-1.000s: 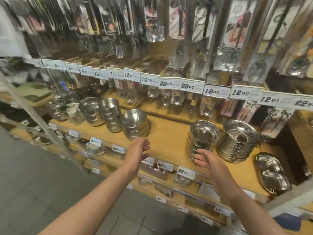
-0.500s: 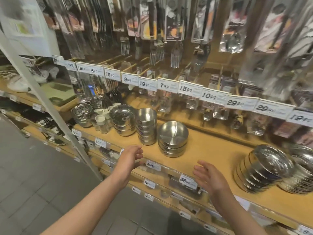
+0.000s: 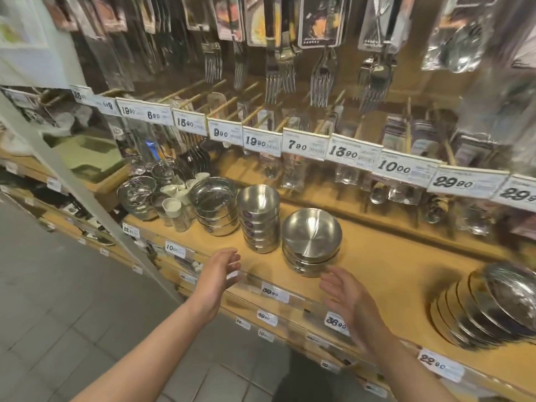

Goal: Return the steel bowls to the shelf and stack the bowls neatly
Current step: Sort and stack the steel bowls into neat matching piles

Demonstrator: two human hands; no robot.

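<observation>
A store's wooden shelf (image 3: 377,256) holds 3 bowl stacks (image 3: 311,242), apparently tidy; the left hand (image 3: 216,274) and right hand (image 3: 351,300) hover near, fingers spread, empty.

Four bowl stacks (image 3: 311,242), two hands (image 3: 219,269).

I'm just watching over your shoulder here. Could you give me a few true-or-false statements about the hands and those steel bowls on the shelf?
1. Both hands hold nothing. True: the left hand and right hand are open.
2. The right hand grips the wide bowl stack. False: it is just short of it.
3. The narrow bowl stack stands taller than the wide one. True.
4. Forks lie inside the bowls. False: they hang above the shelf.
</observation>
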